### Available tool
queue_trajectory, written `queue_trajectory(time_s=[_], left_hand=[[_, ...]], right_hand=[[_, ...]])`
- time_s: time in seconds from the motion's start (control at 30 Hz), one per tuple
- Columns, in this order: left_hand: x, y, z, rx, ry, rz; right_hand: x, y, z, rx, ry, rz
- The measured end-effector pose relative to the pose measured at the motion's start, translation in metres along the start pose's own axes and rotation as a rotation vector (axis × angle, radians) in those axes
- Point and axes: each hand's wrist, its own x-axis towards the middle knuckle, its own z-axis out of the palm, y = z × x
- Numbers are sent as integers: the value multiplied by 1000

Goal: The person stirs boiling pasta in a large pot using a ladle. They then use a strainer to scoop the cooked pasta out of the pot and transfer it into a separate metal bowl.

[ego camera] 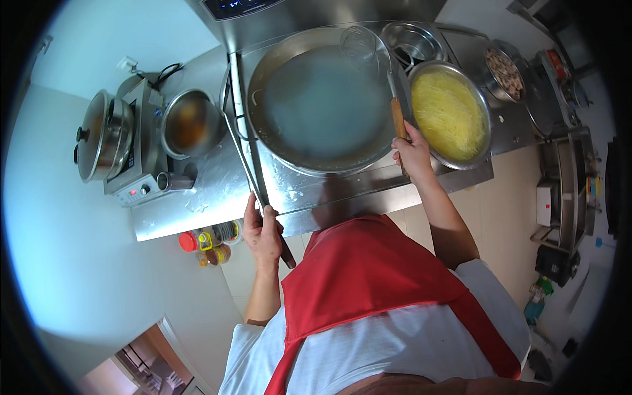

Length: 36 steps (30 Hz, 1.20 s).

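Before me is a large round metal pan (326, 103) holding cloudy liquid, with steam or haze over it. My right hand (414, 150) grips the wooden handle of a wire skimmer (363, 47), whose basket hangs over the pan's far right part. My left hand (262, 234) is closed on a long metal utensil (242, 148) with a dark handle; it reaches up along the pan's left side, and the kind of its far end cannot be told. Right of the pan stands a metal bowl (486, 133) of pale yellow shreds in liquid.
Left on the steel counter (217, 197) are a blurred bowl of brownish contents (190, 123), a metal cup (173, 181) and a lidded pot (106, 136) on a cooker. Beyond the yellow shreds stand an empty-looking steel pot (414, 42) and a bowl of chopped pieces (504, 74).
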Motion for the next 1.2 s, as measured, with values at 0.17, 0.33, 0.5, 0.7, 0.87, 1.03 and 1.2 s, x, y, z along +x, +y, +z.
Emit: queue_trajectory(time_s=[0.17,0.33,0.5,0.7,0.87,1.03,1.2], left_hand=[[-5,-1,-10,-2,54,-52],[8,6,-13,87,-36,-158],[47,4,6,75,-94,-195],[79,-15,2,13,-77,-190],[70,-22,3,75,-102,-234],[57,1,15,2,-190,-397],[45,-4,1,-89,-118,-292]], right_hand=[[12,11,32,182,-234,199],[3,10,55,243,-338,293],[-6,9,53,287,-350,296],[-18,5,46,316,-353,248],[-25,4,43,337,-288,216],[-21,1,35,312,-261,175],[-10,3,28,213,-210,110]])
